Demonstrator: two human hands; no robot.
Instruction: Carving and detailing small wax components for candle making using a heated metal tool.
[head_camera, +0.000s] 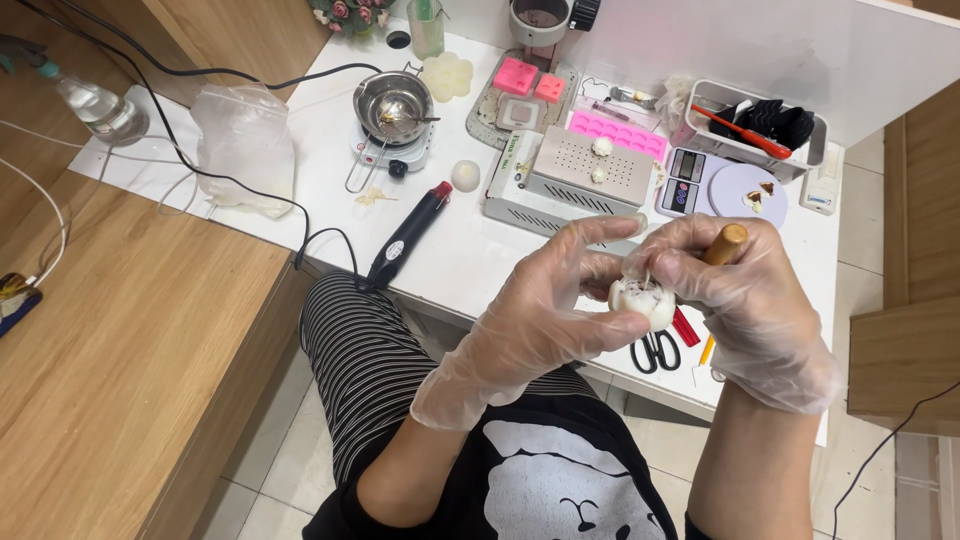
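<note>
White wax piece (643, 299) pinched in left hand (545, 310) grip above bench (460, 255) edge. Wooden-handled tool (724, 243) clasped by right hand (740, 290), tip hidden at piece top. Step judged: surface trimming. Steady support, light pressure required.

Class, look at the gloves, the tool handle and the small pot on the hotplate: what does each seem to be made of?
Gloves on the left hand and right hand: thin clear plastic film, wrinkled and see-through. Tool handle: probably wood, tan and matt with a rounded end. Pot: metal, likely steel, shiny with reflections.
</note>
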